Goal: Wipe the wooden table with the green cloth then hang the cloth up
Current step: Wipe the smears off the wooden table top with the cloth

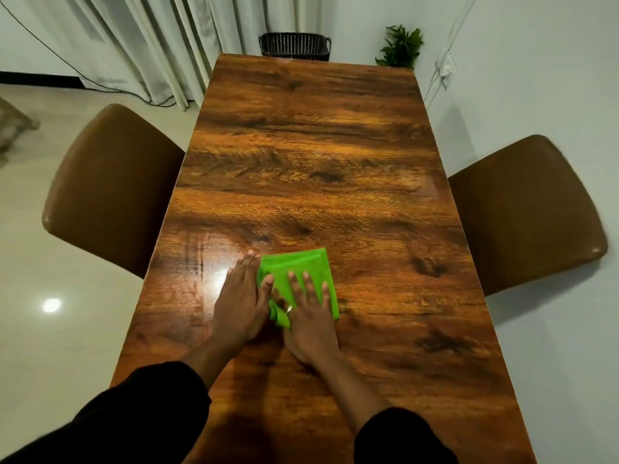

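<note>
Near the front of the wooden counter, both hands lie flat, side by side, with the green cloth under them. Taking things from left to right: a brown chair is tucked against the counter's left edge; the left hand rests palm down with fingers together, mostly on bare wood, its thumb on the cloth's left margin; the right hand presses on the folded cloth with fingers spread; a second brown chair stands at the right edge, close to the wall. Judged from this, the wiping is in hand, and it would go best with the cloth kept folded and flat, an even palm pressure, and long overlapping strokes along the grain. A bunched corner between the hands could drag and should be smoothed under. Ahead, the surface carries nothing, so the strokes have open room to the far end, where a dark basket and a small plant stand beyond. Each stroke should stop at the side edges, so the cloth does not slip off onto the chairs.
</note>
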